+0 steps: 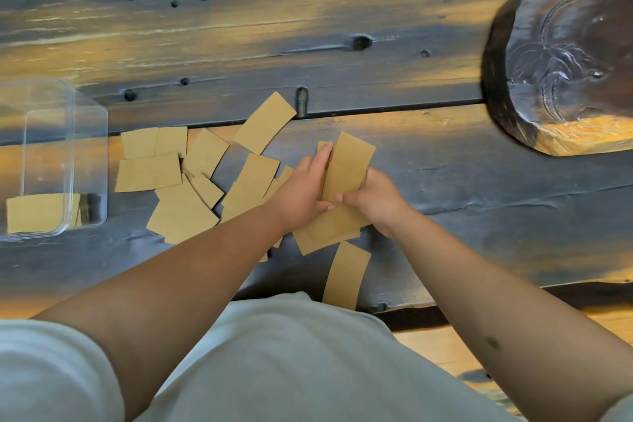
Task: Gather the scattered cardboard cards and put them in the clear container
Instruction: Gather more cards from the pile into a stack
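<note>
At the centre of the dark wooden table, both hands grip one small stack of cards: left hand along its left edge, right hand curled round its lower right. Loose cards lie scattered leftward. The clear container at far left holds some cards.

From my feed I see two bare forearms, no watch-type gear or rings visible, left hand and right hand both ungloved. Short pale grey-green sleeve at the left shoulder, a sliver of the same cloth at the lower right corner. Same plain light fabric covers the torso; small dark mark on the right forearm.
</note>
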